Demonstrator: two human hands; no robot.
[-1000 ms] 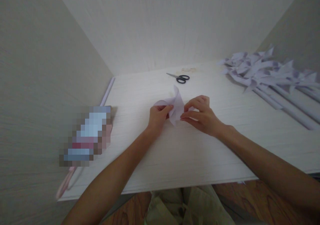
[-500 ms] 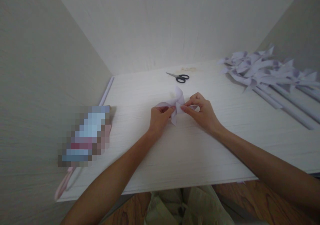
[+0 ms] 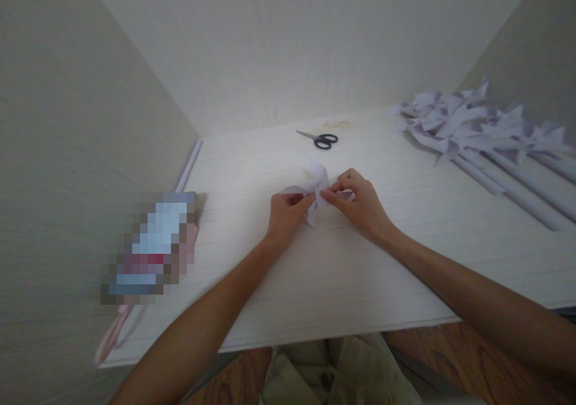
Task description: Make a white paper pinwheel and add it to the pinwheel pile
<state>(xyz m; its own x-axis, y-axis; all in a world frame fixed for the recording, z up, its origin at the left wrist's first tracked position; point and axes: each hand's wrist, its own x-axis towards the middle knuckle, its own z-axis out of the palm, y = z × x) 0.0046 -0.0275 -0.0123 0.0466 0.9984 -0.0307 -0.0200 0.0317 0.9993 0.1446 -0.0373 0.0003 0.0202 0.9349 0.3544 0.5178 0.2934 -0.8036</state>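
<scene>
Because its flaps would likely spring open, the folded paper (image 3: 316, 188) was held at the middle of the bench (image 3: 315, 285), each grip pinched shut on it: left hand (image 3: 285, 210) at 9 o'clock, right hand (image 3: 360, 206) at 3 o'clock.

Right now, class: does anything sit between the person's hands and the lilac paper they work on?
Nothing visible does. The left hand and right hand both pinch the lilac paper over the table. The scissors lie farther back, the pinwheels far right, apart from the hands.
</scene>
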